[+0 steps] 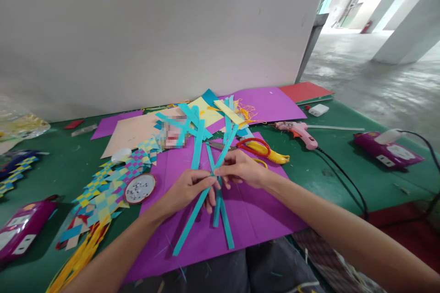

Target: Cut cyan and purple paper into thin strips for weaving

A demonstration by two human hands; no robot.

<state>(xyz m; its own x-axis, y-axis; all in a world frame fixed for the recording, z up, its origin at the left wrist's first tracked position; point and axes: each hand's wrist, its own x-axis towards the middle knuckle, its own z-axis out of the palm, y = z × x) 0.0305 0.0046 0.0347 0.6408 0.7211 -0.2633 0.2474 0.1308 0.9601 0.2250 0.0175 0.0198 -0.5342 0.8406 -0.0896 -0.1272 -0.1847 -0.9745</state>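
Several turquoise paper strips (pixel 192 228) cross each other above a purple sheet (pixel 264 219). Where they cross, my left hand (pixel 195 187) is closed on them, thumb and fingers pinching from the left. My right hand (pixel 239 168) pinches the strips at the same crossing from the right, its fingertips close to the left ones. The strip ends fan out towards me and away from me. Just beyond my right hand lie scissors (pixel 253 145) with red handles and a yellow banana-shaped thing (pixel 277 156). The fold at the crossing is partly hidden by my fingers.
A pink glue gun (pixel 299 133) with a black cord lies right. Purple power strips (pixel 387 151) sit at both sides. On the left are woven paper pieces (pixel 106 199), a round dish of small googly eyes (pixel 140 188) and yellow tassels (pixel 80 254). A white board (pixel 165 46) stands behind.
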